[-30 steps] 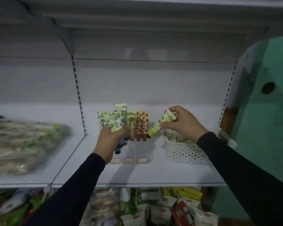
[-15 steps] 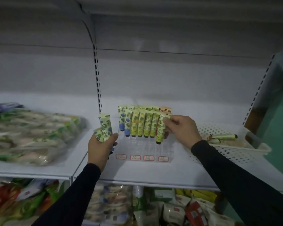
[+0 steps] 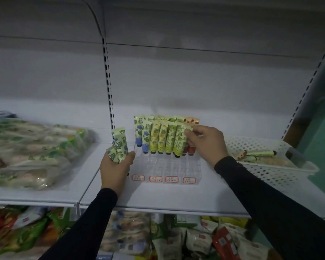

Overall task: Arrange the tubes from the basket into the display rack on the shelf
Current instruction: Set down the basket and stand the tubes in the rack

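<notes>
Right hand point(image 3: 207, 145): fingers pinched on the flat crimped top of a green-patterned tube point(image 3: 179, 142), which stands cap-down in the display rack point(image 3: 165, 166), slightly tilted, at the right of the front row.
Left hand point(image 3: 116, 166): curled round a small bunch of blue-flowered tubes point(image 3: 119, 145), crimped ends up, just beside the rack's left edge.
Display rack: clear plastic, gridded into small square cells, four red-bordered labels along its front edge. Back rows filled with soft printed tubes standing cap-down, blue-flowered at left, yellow and green in the middle, orange at far right; front cells bare.
Basket point(image 3: 270, 166): white perforated plastic, rectangular, at the shelf's right end, holding a few tubes lying flat.
Shelf point(image 3: 176, 197): smooth white metal, slotted uprights behind, white back panel. On the adjoining left section, crinkled clear bags point(image 3: 32, 151) of green-printed goods.
Below: packets point(image 3: 195, 239) in mixed colours on a lower level. Green wall at far right. Lighting dim.
</notes>
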Action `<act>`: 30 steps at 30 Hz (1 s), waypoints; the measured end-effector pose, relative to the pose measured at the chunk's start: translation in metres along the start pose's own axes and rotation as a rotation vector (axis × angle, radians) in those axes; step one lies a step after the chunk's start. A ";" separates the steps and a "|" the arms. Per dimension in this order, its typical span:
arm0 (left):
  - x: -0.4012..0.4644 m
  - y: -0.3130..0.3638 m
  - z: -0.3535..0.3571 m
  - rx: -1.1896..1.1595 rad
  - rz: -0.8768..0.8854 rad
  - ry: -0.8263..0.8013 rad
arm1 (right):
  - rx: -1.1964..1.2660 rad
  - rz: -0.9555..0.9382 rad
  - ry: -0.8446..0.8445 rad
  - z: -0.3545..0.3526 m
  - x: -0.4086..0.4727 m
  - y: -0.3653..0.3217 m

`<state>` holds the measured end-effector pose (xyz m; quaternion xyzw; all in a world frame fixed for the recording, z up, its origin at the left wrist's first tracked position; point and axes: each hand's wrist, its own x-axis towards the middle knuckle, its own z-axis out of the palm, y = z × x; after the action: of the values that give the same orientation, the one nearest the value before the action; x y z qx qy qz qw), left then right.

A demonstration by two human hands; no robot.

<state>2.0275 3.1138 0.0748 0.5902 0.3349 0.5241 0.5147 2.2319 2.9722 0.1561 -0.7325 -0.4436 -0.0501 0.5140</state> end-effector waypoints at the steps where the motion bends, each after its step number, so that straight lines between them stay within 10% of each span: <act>1: 0.001 0.000 0.000 -0.005 0.000 -0.003 | -0.004 0.003 -0.008 0.001 0.000 0.000; 30: -0.003 0.004 -0.002 0.039 0.091 -0.057 | -0.169 -0.064 -0.055 0.005 0.000 -0.010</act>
<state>2.0247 3.1105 0.0781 0.6297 0.3030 0.5231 0.4879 2.2228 2.9766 0.1609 -0.7598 -0.4751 -0.0837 0.4360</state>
